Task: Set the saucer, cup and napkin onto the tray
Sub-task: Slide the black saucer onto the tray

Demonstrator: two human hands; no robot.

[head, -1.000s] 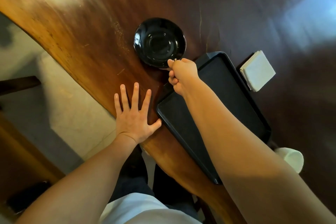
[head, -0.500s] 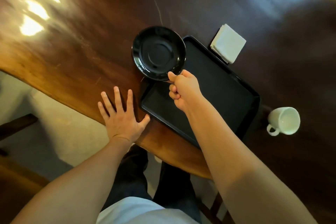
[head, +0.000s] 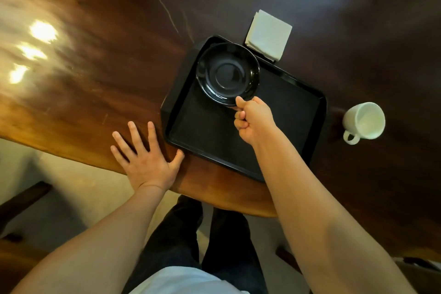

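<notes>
On the tray, near the middle of the frame: the black saucer (head: 228,74) sits over the tray's upper left corner; whether it rests flat or is just above the floor, I cannot tell.
Saucer look: round, shiny and black, with a ring in its middle and a raised rim.
Right hand (head: 254,119): curled into a fist, thumb on top, pinching the saucer's near rim.
Left hand (head: 148,160): flat on the table, fingers spread wide, thumb tip just beside the tray's lower left edge.
Tray (head: 286,126): black, rectangular, with a low rim and a dull dark floor; it lies at a slant near the table's edge.
Napkin (head: 268,34): white, square and folded, on the table in the upper middle of the frame, touching the tray's far edge.
Cup (head: 364,122): white, with a small loop handle, on the table at the right of the frame, apart from the tray, its open mouth showing.
Table (head: 107,55): dark brown shiny wood with bright light spots at the left.
</notes>
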